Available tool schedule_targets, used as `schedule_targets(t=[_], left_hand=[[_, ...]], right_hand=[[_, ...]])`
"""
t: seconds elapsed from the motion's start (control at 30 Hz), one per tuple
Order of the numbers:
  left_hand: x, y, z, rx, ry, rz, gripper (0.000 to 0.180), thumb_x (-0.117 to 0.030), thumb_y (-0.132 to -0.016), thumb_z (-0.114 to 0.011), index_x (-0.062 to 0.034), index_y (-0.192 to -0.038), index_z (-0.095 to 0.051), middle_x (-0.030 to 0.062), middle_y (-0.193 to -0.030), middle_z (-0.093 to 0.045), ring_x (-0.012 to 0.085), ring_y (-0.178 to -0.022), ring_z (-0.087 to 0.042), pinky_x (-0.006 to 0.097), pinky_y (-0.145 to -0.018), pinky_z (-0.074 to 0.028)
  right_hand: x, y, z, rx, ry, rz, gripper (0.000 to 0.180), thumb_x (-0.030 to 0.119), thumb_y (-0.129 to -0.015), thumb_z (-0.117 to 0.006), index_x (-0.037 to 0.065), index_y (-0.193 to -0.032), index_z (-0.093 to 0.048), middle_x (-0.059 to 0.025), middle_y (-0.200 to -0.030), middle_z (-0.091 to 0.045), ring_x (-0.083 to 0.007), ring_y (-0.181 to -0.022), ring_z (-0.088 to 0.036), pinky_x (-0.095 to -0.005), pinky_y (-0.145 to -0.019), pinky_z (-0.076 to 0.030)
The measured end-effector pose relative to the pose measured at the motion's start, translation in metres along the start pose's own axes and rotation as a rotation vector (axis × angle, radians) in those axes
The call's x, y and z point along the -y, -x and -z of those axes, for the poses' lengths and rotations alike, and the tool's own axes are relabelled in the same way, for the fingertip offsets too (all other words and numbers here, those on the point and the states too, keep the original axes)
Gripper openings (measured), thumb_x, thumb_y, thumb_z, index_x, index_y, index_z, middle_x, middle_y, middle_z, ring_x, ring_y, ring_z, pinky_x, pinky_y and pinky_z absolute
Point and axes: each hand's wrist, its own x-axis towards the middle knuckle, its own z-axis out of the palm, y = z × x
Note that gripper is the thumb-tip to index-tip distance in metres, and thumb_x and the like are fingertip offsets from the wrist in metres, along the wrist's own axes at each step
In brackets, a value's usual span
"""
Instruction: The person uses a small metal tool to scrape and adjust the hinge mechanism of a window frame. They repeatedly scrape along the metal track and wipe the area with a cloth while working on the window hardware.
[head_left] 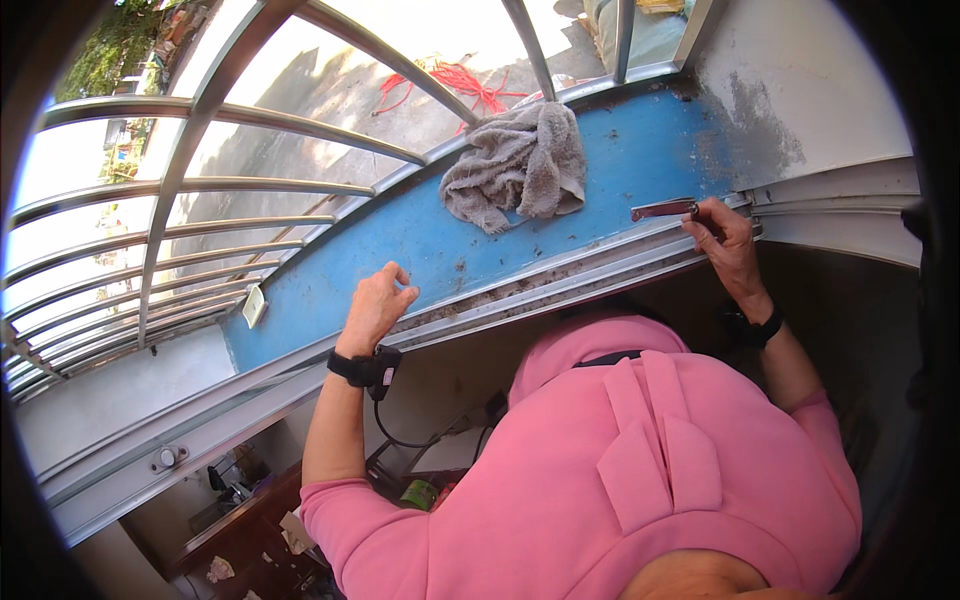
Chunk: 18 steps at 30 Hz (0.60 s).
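Note:
My right hand [727,240] grips a narrow reddish-brown flat tool [662,210] whose end lies over the blue window sill [420,245], at the right end of the metal sliding-window track [560,280]. My left hand [377,305] is loosely fisted, holds nothing and rests on the sill's inner edge beside the dirty track. A crumpled grey rag [520,165] lies on the sill between the two hands, farther out toward the bars. Both wrists wear black bands, and a cable hangs from the left one.
Curved metal security bars [200,180] close off the window beyond the sill. A small white object [254,305] lies on the sill at the left. A grey plastered wall [800,90] rises at the right. Below, a wooden cabinet [250,545] holds small items.

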Motion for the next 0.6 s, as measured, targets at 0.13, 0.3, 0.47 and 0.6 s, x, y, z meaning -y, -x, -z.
schedule_targets(t=[0.13, 0.3, 0.47, 0.6], left_hand=[[0.027, 0.041, -0.031, -0.158, 0.002, -0.045, 0.025, -0.021, -0.088, -0.077, -0.0026, -0.100, -0.064, 0.0131, -0.075, -0.071, 0.0203, -0.066, -0.068, 0.035, -0.064, -0.053], [-0.002, 0.053, -0.078, -0.393, -0.005, 0.000, 0.035, -0.025, -0.085, -0.082, -0.0052, -0.099, -0.057, 0.0088, -0.079, -0.072, 0.0255, -0.071, -0.069, 0.039, -0.067, -0.054], [-0.036, 0.045, -0.102, -0.581, -0.154, 0.083, 0.047, -0.022, -0.079, -0.087, -0.0064, -0.108, -0.053, 0.0094, -0.081, -0.070, 0.0358, -0.086, -0.067, 0.047, -0.073, -0.052], [-0.057, 0.040, -0.120, -0.589, -0.072, 0.200, 0.047, -0.017, -0.081, -0.085, -0.0033, -0.111, -0.052, 0.0148, -0.090, -0.070, 0.0381, -0.088, -0.066, 0.048, -0.077, -0.052]], right_hand=[[-0.001, -0.003, -0.007, 0.020, 0.004, 0.010, 0.007, 0.008, -0.100, -0.069, 0.002, -0.100, -0.067, 0.0023, -0.083, -0.059, -0.0039, -0.069, -0.052, -0.0217, -0.059, -0.043], [0.002, -0.002, -0.012, 0.042, 0.070, 0.039, 0.007, 0.007, -0.099, -0.069, 0.001, -0.100, -0.066, 0.0011, -0.081, -0.057, -0.0051, -0.067, -0.052, -0.0225, -0.059, -0.043], [0.001, -0.006, -0.010, 0.070, 0.072, 0.049, 0.009, 0.008, -0.100, -0.070, 0.001, -0.099, -0.065, 0.0002, -0.083, -0.055, -0.0059, -0.067, -0.051, -0.0221, -0.060, -0.041], [-0.001, -0.006, -0.004, 0.074, 0.058, 0.037, 0.009, 0.007, -0.099, -0.070, 0.000, -0.099, -0.065, -0.0004, -0.080, -0.055, -0.0062, -0.066, -0.050, -0.0232, -0.059, -0.040]])
